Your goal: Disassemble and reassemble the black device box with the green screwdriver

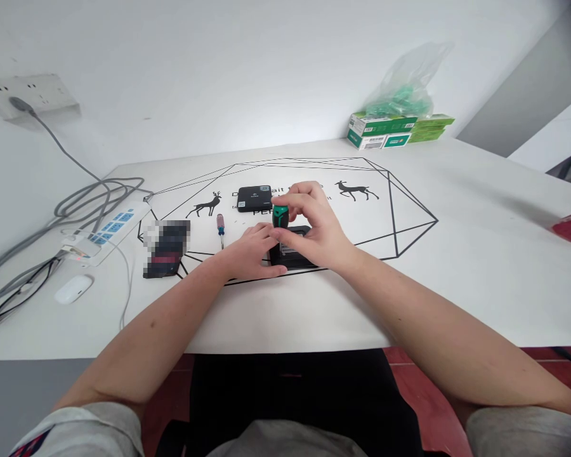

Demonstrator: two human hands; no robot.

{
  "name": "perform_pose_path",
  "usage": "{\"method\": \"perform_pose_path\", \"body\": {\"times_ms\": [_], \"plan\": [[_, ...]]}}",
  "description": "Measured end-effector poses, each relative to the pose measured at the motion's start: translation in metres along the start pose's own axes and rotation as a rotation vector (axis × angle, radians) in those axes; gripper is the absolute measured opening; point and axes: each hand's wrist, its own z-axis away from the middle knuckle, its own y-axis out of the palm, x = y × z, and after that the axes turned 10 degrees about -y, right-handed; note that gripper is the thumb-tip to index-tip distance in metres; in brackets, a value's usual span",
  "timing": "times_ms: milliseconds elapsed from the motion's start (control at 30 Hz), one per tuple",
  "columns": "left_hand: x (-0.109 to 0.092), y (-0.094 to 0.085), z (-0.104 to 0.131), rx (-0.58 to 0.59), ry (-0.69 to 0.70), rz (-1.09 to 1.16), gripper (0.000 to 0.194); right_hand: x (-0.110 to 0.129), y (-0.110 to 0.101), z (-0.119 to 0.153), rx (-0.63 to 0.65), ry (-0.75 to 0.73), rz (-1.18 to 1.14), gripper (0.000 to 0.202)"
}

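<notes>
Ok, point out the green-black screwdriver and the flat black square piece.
Green-black screwdriver (280, 219), head view, on its handle.
Flat black square piece (254, 199), head view, middle of its top face.

The right fingers (302, 202) hide part of the black case (295, 259).

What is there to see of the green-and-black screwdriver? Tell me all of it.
The green-and-black screwdriver has a thick handle, apparently plastic or rubber, with a green top and a dark body marked by green branching lines. It stands roughly upright over the black case, held between the thumb and fingers of the right hand. Its lower part is largely hidden, so what its tip touches cannot be told.
</notes>
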Motion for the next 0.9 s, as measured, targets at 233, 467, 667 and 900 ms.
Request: {"method": "perform_pose_path", "body": {"times_ms": [233,467,667,900], "plan": [[-0.0001,-0.0001,0.0007,-0.015,0.005,0.013,0.069,0.0055,0.0011,-0.0014,0.005,0.088,-0.033,0.045],[-0.0015,-0.0012,0.0011,-0.026,0.017,0.012,0.067,0.0046,0.0000,-0.0002,-0.054,0.125,-0.049,0.043],[-0.0044,-0.0037,0.0008,-0.020,0.011,0.021,0.066,0.0050,-0.0009,-0.0014,-0.074,0.134,-0.052,0.041],[-0.0024,-0.0021,0.0003,-0.017,0.012,0.024,0.065,0.0028,-0.0004,0.0027,-0.013,0.136,-0.080,0.044]]}}
